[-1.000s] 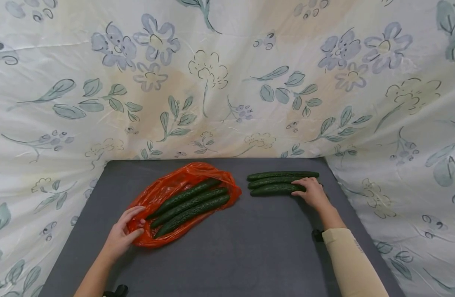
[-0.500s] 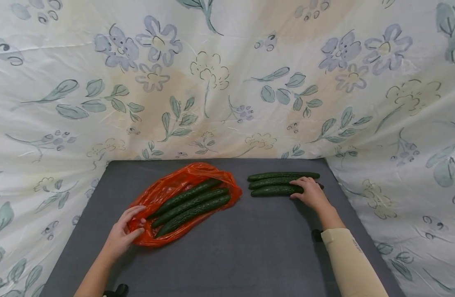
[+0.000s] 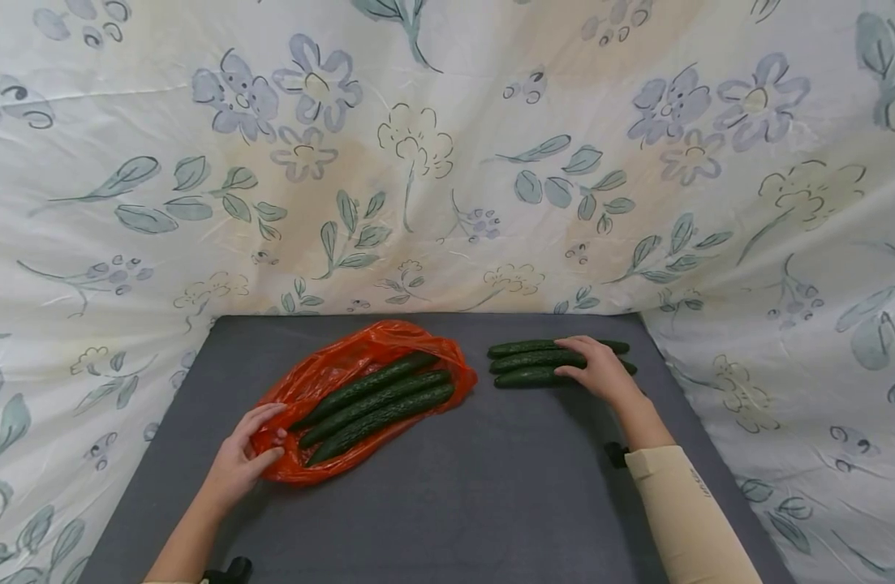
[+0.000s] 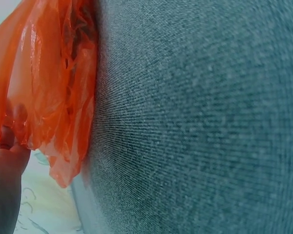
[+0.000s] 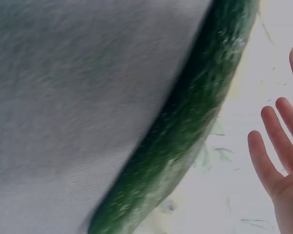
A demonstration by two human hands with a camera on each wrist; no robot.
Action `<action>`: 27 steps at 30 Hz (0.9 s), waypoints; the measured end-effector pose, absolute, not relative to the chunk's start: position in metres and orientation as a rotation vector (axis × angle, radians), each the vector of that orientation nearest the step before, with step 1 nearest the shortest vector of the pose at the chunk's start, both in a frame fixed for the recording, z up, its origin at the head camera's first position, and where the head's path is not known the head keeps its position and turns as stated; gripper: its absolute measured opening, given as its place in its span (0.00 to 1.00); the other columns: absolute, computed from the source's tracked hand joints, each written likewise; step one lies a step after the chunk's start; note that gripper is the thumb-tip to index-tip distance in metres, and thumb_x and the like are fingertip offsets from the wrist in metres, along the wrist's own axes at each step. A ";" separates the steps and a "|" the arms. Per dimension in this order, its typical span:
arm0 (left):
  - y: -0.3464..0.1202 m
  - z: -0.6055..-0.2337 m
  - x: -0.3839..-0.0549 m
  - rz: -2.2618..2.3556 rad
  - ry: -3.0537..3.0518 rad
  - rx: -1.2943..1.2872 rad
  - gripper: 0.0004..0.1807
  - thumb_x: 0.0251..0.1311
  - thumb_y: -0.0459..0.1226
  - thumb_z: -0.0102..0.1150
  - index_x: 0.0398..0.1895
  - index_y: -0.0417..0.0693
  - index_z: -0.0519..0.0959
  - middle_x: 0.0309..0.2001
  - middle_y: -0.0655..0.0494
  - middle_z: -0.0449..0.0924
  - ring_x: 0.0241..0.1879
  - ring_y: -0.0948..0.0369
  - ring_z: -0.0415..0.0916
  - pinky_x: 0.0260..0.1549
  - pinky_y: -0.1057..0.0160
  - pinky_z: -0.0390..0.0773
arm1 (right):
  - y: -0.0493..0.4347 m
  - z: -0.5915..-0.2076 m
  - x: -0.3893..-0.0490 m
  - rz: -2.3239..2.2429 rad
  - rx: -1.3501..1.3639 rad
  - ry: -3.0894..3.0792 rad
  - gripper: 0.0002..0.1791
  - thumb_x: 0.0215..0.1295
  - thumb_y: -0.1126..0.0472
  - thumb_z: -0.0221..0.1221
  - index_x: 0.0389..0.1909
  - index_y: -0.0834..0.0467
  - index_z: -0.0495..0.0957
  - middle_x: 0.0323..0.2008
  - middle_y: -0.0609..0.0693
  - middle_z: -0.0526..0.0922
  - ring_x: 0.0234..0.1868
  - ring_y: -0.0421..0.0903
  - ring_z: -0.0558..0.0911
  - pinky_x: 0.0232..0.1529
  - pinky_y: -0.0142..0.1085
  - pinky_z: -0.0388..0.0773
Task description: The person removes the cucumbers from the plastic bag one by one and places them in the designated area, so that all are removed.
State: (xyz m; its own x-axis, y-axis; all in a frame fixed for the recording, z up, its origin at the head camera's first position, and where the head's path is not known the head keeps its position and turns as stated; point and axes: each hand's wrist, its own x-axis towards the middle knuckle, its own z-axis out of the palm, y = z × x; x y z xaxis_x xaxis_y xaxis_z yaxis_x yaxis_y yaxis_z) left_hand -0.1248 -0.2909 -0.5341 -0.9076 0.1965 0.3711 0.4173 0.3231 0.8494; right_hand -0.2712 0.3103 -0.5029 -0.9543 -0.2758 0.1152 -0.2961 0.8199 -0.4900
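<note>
Three dark green cucumbers lie side by side in a red plastic bag on the left of the table. My left hand holds the near left edge of this bag; the left wrist view shows the thumb at the plastic and blurred fingertips through it. On the right, another three cucumbers lie in parallel. Above their right half hovers my right hand, fingers spread and holding nothing. The right wrist view has one cucumber close up, apart from the straight fingers.
A dark grey cloth covers the table. Floral fabric hangs at the back and on both sides, meeting the table's edges. Bare tabletop lies between the bag and the right-hand cucumbers, and in front of them.
My right hand has moved left and slightly up over the right-hand cucumbers, its fingers coming off the nearest one. The left hand and the bag stay where they were.
</note>
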 end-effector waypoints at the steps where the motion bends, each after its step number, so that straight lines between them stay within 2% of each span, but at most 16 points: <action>1: -0.291 -0.534 -0.125 -1.629 -2.385 -0.561 0.31 0.59 0.16 0.58 0.67 0.25 0.66 0.66 0.50 0.64 0.47 0.67 0.76 0.46 0.79 0.77 | 0.308 -0.501 -0.271 0.810 0.472 -2.952 0.34 0.62 0.55 0.70 0.68 0.57 0.73 0.65 0.62 0.73 0.64 0.64 0.75 0.58 0.60 0.74; 11: -0.291 -0.533 -0.125 -1.614 -2.412 -0.519 0.32 0.59 0.18 0.59 0.68 0.28 0.66 0.65 0.53 0.64 0.47 0.68 0.76 0.43 0.79 0.78 | 0.282 -0.486 -0.268 0.836 0.537 -2.887 0.36 0.61 0.55 0.70 0.70 0.57 0.71 0.64 0.60 0.75 0.62 0.63 0.76 0.56 0.56 0.78; 22: -0.292 -0.535 -0.125 -1.605 -2.418 -0.509 0.31 0.60 0.18 0.58 0.68 0.28 0.66 0.64 0.50 0.65 0.46 0.67 0.76 0.44 0.79 0.77 | 0.252 -0.477 -0.265 0.886 0.668 -2.795 0.35 0.61 0.56 0.70 0.69 0.56 0.72 0.64 0.59 0.77 0.61 0.59 0.78 0.54 0.54 0.80; 27: -0.293 -0.535 -0.125 -1.639 -2.423 -0.468 0.31 0.60 0.18 0.58 0.69 0.30 0.67 0.64 0.47 0.64 0.46 0.66 0.77 0.44 0.78 0.78 | 0.235 -0.470 -0.261 0.885 0.723 -2.744 0.34 0.60 0.57 0.71 0.68 0.56 0.74 0.63 0.59 0.78 0.62 0.59 0.78 0.57 0.55 0.78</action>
